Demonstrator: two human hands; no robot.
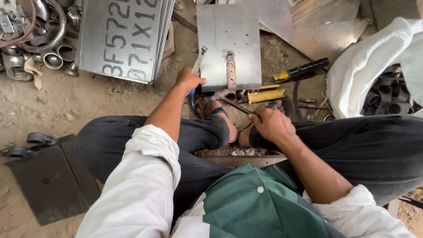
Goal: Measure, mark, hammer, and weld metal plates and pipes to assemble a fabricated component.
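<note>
Flat grey sheet-metal plate (229, 42) lying on the dirt floor (66, 105), far centre. Left hand (188, 80), fingers closed round a narrow metal strip (199, 59) at the plate's left edge. Right hand (269, 124), nearer, fingers clenched on a thin dark rod-like tool (233, 105).

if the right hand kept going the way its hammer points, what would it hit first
Most likely the perforated metal strip on the square steel sheet; the right hand aims its hammer up-left toward it, though depth is unclear.
</note>
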